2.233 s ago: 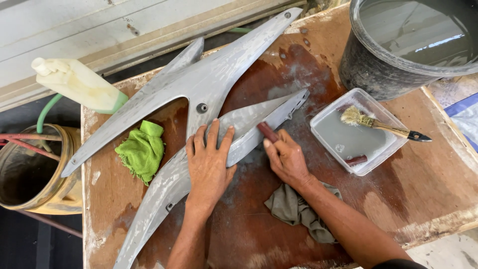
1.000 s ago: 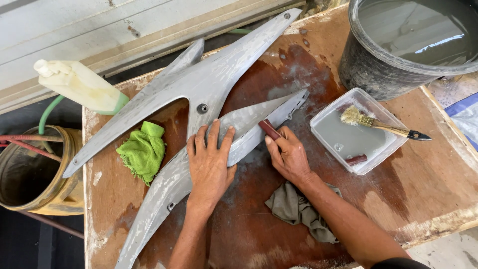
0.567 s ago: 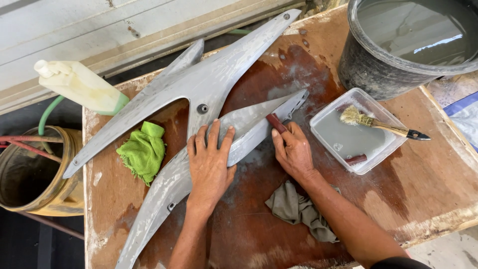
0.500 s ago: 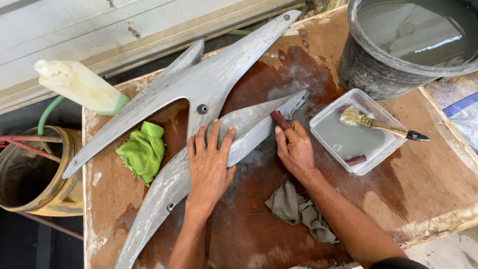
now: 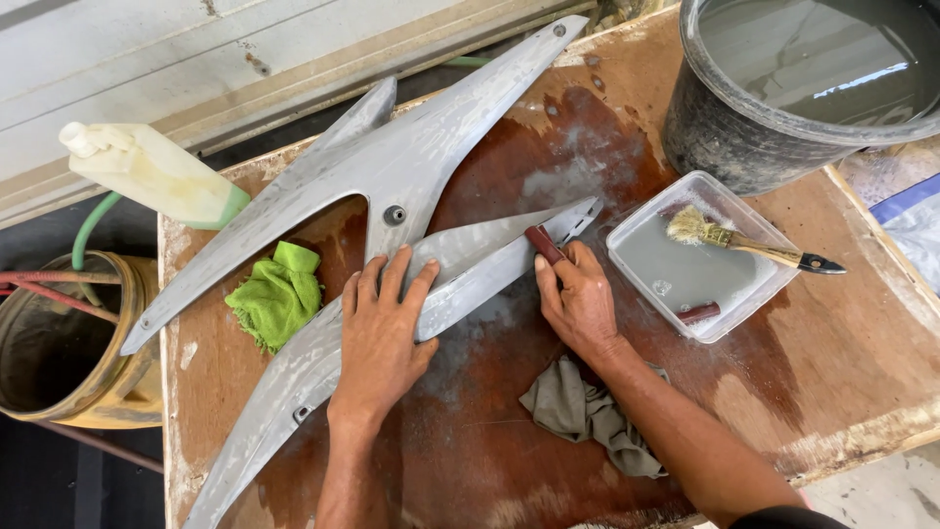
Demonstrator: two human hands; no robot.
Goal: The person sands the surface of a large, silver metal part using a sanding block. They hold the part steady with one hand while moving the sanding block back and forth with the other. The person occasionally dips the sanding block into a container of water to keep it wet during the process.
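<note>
Head view, looking down on a wet workbench: your left hand point(image 5: 377, 328) lies flat, fingers spread, pinning the long grey panel point(image 5: 392, 323) to the wooden table point(image 5: 842, 372), while your right hand point(image 5: 580, 302) grips a small dark-red sanding block point(image 5: 544, 244) against the panel's narrow tip. Your left wrist runs straight back toward you; your right forearm angles in from the lower right, fingers curled over the block.

Slip is the likely trouble. The panel and the table look slick with grey slurry, so a hard stroke near the tip could skate the panel out from under your flat palm, or send the block off the thin edge and your knuckles into it. A sideways push could also knock the clear tub point(image 5: 636, 220) just beside your right hand, where a brush point(image 5: 744, 245) rests.

A grey rag point(image 5: 578, 411) lies by your right wrist, a green cloth point(image 5: 274, 294) left of your left hand, a second grey panel point(image 5: 392, 157) beyond, and a dark bucket point(image 5: 725, 137) of water at the far right corner.
</note>
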